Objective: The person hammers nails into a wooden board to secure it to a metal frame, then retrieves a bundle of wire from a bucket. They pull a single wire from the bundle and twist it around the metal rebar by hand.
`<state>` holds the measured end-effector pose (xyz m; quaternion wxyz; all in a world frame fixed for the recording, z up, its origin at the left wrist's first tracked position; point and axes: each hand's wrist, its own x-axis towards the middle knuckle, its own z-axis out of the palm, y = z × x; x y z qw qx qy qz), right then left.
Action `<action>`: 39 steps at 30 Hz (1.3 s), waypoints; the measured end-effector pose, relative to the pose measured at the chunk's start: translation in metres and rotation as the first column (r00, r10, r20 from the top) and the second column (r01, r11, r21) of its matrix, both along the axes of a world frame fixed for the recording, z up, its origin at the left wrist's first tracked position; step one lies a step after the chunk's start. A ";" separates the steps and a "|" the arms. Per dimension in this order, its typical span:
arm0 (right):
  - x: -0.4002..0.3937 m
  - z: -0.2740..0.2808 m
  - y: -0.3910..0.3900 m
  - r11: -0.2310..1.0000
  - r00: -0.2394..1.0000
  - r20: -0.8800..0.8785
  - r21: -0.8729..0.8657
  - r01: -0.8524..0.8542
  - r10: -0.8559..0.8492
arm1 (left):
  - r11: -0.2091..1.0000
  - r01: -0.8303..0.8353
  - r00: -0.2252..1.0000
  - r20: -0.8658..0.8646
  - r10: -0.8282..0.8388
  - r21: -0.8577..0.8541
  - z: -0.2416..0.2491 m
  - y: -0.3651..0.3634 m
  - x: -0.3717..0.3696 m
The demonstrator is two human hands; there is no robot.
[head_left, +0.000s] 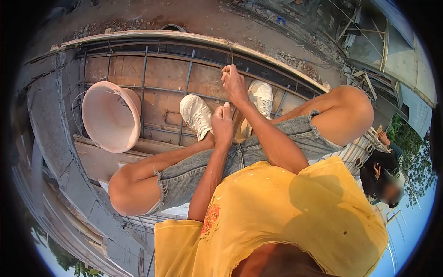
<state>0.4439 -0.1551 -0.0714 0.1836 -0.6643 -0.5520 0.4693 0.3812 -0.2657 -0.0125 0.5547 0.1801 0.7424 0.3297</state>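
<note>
My right hand (234,84) is closed in a pinch over the rebar grid (188,71). A thin wire (232,55) rises from its fingers toward the wooden edge board. Nearer my body, my left hand (222,123) is a closed fist with the thumb on top. Whatever it holds, if anything, is hidden. My white shoes (197,113) rest among the steel bars, one on each side of my hands.
A pinkish bucket (107,115) with a wire handle lies tilted on the left. The long wooden board (152,33) borders the far side, with rubble ground beyond. A grey concrete ledge (50,111) runs along the left. Another person (379,168) is at the right.
</note>
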 end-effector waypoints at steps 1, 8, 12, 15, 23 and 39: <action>-0.001 -0.005 -0.003 0.999 1.000 0.019 0.035 -0.017 0.016 | 0.999 0.046 0.997 -0.058 -0.045 0.016 0.004 0.000 0.001; 0.007 -0.001 0.006 0.995 0.991 -0.131 -0.097 -0.031 0.018 | 0.986 -0.053 0.986 0.145 0.077 -0.158 0.015 -0.005 -0.009; 0.006 0.000 0.002 0.996 0.993 -0.111 -0.091 0.014 -0.024 | 0.943 0.325 0.926 -0.228 -0.302 0.069 -0.002 -0.020 0.003; 0.001 -0.007 -0.010 0.981 0.973 -0.206 -0.185 0.064 -0.102 | 0.961 0.277 0.953 -0.140 -0.270 0.028 -0.008 -0.020 -0.001; 0.006 -0.034 -0.036 0.969 0.991 -0.121 -0.230 -0.089 0.062 | 0.974 -0.207 0.943 0.245 0.224 -0.094 0.018 -0.002 -0.014; 0.000 -0.020 -0.043 0.979 0.989 0.035 -0.153 -0.138 0.145 | 0.966 -0.247 0.953 0.160 0.256 -0.073 0.027 0.003 -0.009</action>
